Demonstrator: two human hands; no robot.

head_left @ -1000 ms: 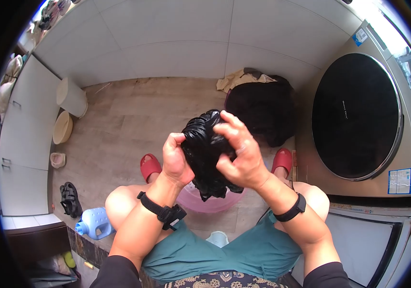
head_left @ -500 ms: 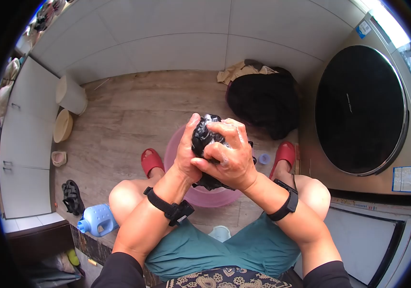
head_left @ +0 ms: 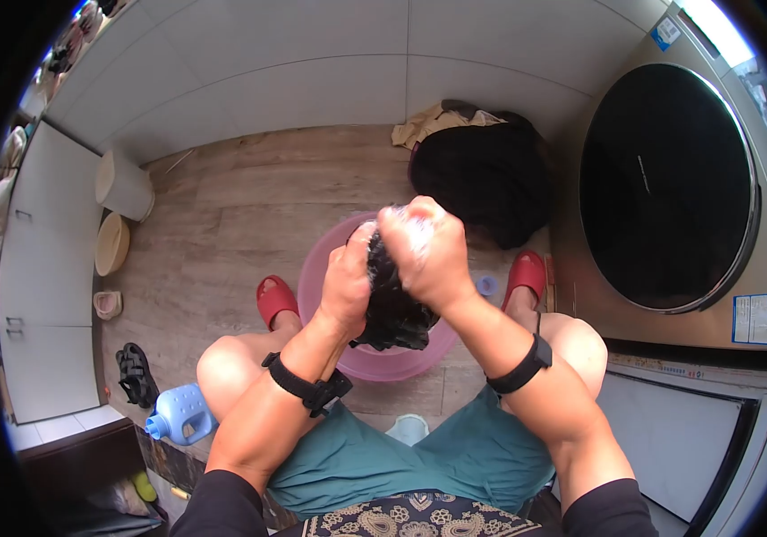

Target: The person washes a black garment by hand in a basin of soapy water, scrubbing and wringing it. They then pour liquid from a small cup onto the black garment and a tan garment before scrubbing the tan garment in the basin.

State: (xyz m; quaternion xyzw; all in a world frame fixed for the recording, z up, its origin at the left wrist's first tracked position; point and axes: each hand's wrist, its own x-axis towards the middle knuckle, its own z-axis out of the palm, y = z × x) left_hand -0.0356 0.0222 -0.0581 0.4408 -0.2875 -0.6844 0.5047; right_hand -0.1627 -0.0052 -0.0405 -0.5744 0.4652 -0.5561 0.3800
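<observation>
Wet black cloth (head_left: 394, 313) hangs bunched between my hands, above a pink basin (head_left: 321, 268) on the floor. My left hand (head_left: 348, 279) is closed around the cloth's left side. On the other side my right hand (head_left: 428, 246) grips it, with white suds over its fingers and slightly blurred by motion. Both fists are close together near the top of the cloth. Its lower part droops over the basin, hiding much of the inside.
Dark clothes (head_left: 482, 174) lie piled by the wall, left of a washing machine (head_left: 670, 188). A blue jug (head_left: 182, 414) stands by my left knee, near a black sandal (head_left: 136, 374). A white bin (head_left: 124, 185) and yellow basin (head_left: 113, 243) line the cabinet (head_left: 48, 268).
My right hand has turned from fingers spread over the cloth into a fist. The cloth has gone from a bunched ball to hanging lower. The view has shifted slightly.
</observation>
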